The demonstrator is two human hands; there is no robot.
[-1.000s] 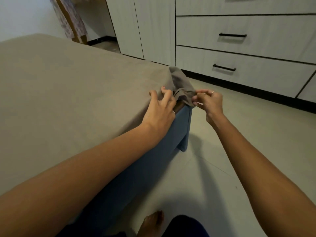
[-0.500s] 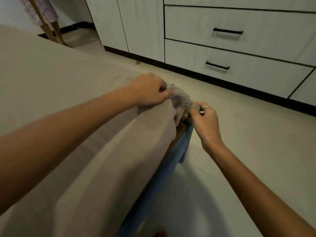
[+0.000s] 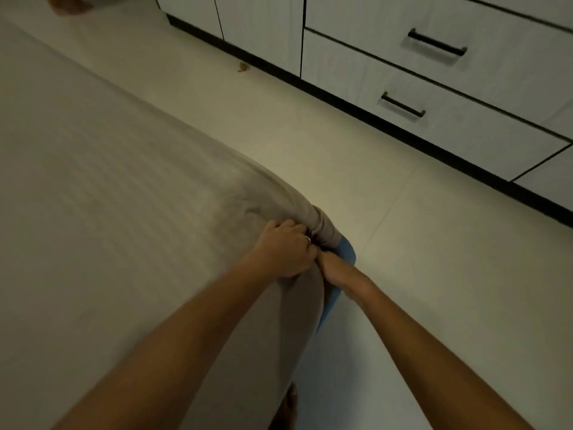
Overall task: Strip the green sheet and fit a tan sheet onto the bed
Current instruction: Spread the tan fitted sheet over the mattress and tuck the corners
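The tan sheet (image 3: 108,197) covers the bed top and is bunched over the near right corner (image 3: 322,225). My left hand (image 3: 285,252) lies on that corner with its fingers curled into the gathered tan cloth. My right hand (image 3: 325,263) reaches in just below and beside it, its fingers hidden under the sheet edge and behind the left hand. The blue bed frame (image 3: 345,252) shows under the corner. No green sheet is in view.
Pale tiled floor (image 3: 403,274) runs along the bed's right side. White cabinets and drawers with black handles (image 3: 437,41) line the far wall over a dark plinth. A small brown scrap (image 3: 243,67) lies by the plinth. My foot (image 3: 290,401) stands near the bed.
My view has tipped down over the corner. Both hands have drawn the tan sheet lower over the corner, and my right hand has slipped under the sheet's edge.
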